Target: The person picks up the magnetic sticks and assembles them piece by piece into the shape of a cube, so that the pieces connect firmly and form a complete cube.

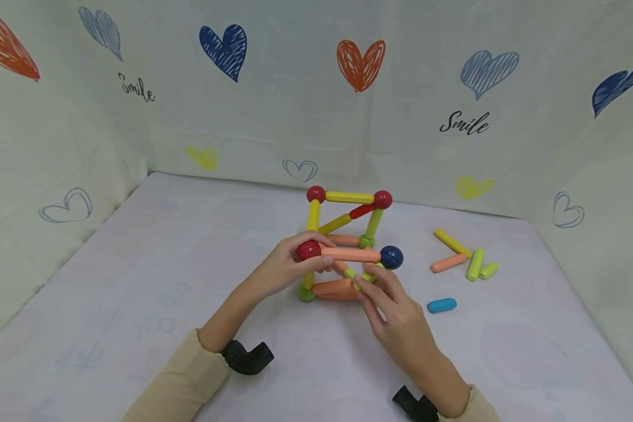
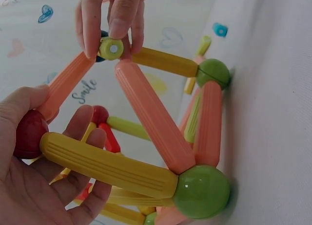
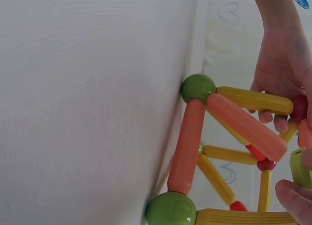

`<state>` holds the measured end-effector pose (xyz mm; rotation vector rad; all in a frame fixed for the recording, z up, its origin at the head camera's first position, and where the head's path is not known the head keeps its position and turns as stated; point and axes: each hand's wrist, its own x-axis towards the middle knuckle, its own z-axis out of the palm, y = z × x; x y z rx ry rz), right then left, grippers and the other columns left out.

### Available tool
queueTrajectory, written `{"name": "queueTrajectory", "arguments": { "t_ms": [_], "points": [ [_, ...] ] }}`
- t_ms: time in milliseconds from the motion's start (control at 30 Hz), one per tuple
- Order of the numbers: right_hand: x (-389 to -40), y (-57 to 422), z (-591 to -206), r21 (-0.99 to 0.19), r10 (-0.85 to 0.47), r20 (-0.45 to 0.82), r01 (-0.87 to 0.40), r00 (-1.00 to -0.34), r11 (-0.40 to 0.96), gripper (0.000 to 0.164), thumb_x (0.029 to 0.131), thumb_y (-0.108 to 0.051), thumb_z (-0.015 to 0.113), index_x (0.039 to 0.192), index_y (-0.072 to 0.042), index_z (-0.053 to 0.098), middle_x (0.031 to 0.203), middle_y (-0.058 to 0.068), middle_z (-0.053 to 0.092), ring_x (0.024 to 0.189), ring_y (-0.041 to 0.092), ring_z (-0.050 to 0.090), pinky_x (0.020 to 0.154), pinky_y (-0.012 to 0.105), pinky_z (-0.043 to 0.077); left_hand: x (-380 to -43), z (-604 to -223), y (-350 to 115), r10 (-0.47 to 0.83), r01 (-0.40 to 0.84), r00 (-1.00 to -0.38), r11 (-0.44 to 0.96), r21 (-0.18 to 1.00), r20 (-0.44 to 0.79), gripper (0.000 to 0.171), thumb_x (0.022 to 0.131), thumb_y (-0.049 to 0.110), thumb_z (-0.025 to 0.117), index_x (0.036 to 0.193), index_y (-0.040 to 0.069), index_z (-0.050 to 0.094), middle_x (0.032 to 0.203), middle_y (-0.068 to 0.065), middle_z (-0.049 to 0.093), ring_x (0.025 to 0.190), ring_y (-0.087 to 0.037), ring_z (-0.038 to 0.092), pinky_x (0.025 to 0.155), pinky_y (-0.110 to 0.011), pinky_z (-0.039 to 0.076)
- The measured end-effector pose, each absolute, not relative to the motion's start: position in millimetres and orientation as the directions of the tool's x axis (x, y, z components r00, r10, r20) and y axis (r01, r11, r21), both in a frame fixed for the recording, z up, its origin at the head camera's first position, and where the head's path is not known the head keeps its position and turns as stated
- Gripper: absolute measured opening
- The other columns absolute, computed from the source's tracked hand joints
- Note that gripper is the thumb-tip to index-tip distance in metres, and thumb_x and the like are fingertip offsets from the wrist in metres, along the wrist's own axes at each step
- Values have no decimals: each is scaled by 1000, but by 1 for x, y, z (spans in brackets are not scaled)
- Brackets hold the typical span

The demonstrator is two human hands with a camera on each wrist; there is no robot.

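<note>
A frame of magnetic sticks and balls stands on the table in front of me. My left hand (image 1: 282, 266) holds its near upper left corner, a red ball (image 1: 309, 250), with the thumb by an orange stick (image 1: 350, 254). That stick runs across to a blue ball (image 1: 392, 257). Below the blue ball, my right hand (image 1: 401, 319) pinches a short light-green stick (image 3: 299, 169) between thumb and fingers. Its magnet end faces the left wrist camera. A slanting orange stick (image 2: 151, 113) rises from a green ball (image 2: 202, 192) toward the pinched stick; whether they touch I cannot tell.
Right of the frame lie loose sticks: a yellow one (image 1: 452, 242), an orange one (image 1: 448, 263), two light-green ones (image 1: 475, 265) and a short blue one (image 1: 442, 305). Behind the table hangs a white cloth (image 1: 295, 117) printed with hearts.
</note>
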<state>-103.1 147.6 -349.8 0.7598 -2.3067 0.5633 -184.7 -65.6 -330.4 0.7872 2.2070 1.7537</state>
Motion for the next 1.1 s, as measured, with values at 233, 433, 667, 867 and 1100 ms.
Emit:
{"name": "queueTrajectory", "arguments": {
  "t_ms": [233,433,667,867,1100],
  "points": [
    [-104,148,-351,-183,-378,667,-633,-642,752,51,65,6,79,114,-1,65,122,11,56,102,21,64,77,25,52,-185,-330,-66,526,255,-837,135,957,149,29,89,14,62,116,7,56,107,-14,60,89,-21,62,83,-49,52],
    [-104,148,-350,-185,-379,660,-629,-649,755,50,66,6,79,114,-1,65,122,11,56,105,23,63,77,27,52,-185,-330,-65,525,255,-838,135,957,149,29,88,13,62,116,7,56,107,-14,60,89,-21,62,83,-50,51],
    [-105,150,-351,-201,-385,646,-634,-659,747,53,69,5,77,119,-1,62,129,10,55,113,25,59,81,29,52,-185,-331,-66,535,274,-829,131,953,165,30,89,13,62,117,6,55,108,-15,60,89,-20,62,82,-42,54],
    [-105,153,-351,-318,-278,720,-657,-636,683,19,89,-22,63,97,-5,68,99,4,65,84,15,65,73,12,50,-186,-332,-66,535,258,-831,128,958,152,30,89,13,62,117,6,56,108,-15,60,89,-20,62,83,-49,52],
    [-107,147,-351,-734,-101,142,-173,-985,657,21,87,-29,64,98,-10,65,67,-2,60,53,6,51,48,19,43,-186,-331,-66,537,236,-833,119,964,138,29,88,13,62,116,6,56,105,-15,61,88,-19,63,84,-51,51]
  ]
}}
